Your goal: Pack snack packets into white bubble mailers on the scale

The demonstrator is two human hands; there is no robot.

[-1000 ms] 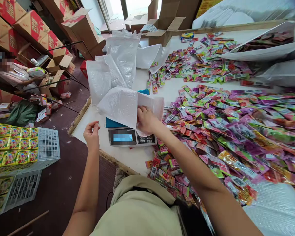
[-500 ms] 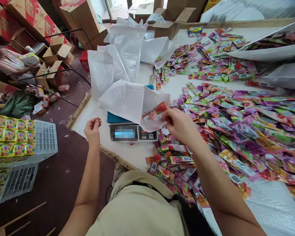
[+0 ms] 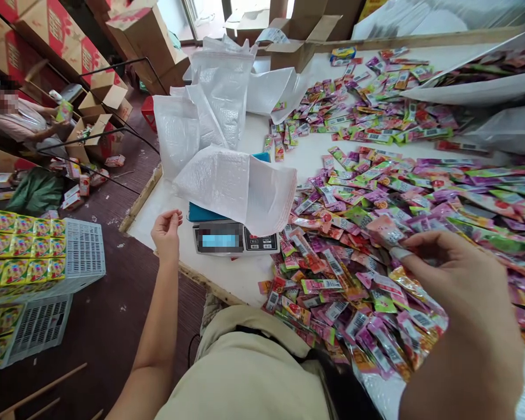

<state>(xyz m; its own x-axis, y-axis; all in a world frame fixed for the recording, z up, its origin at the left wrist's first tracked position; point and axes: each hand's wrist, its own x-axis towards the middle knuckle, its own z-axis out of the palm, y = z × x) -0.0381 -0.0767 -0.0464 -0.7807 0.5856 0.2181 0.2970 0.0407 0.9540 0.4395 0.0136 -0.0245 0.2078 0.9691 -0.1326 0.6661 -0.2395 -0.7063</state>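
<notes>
over the packet heap (image 3: 335, 289), well right of the table's (image 3: 231, 277) left corner, my right hand (image 3: 459, 286) pinches one pinkish packet (image 3: 382, 227). left hand (image 3: 166, 230) by the near edge, fingers curled, apparently empty. judged step: packet handling, clear of the bag (image 3: 227, 181) over the scale (image 3: 219, 248); next move wants a light pinch.

One table (image 3: 240, 283); one scale (image 3: 240, 252), with one white bag (image 3: 227, 182) over it; several overlapping bags (image 3: 221, 96) behind, exact number unclear; one left hand (image 3: 166, 232); one right hand (image 3: 459, 280), holding at least one packet (image 3: 381, 228); loose packets (image 3: 332, 284) too many to count; two plastic crates (image 3: 86, 248); one co-worker (image 3: 20, 123)
</notes>
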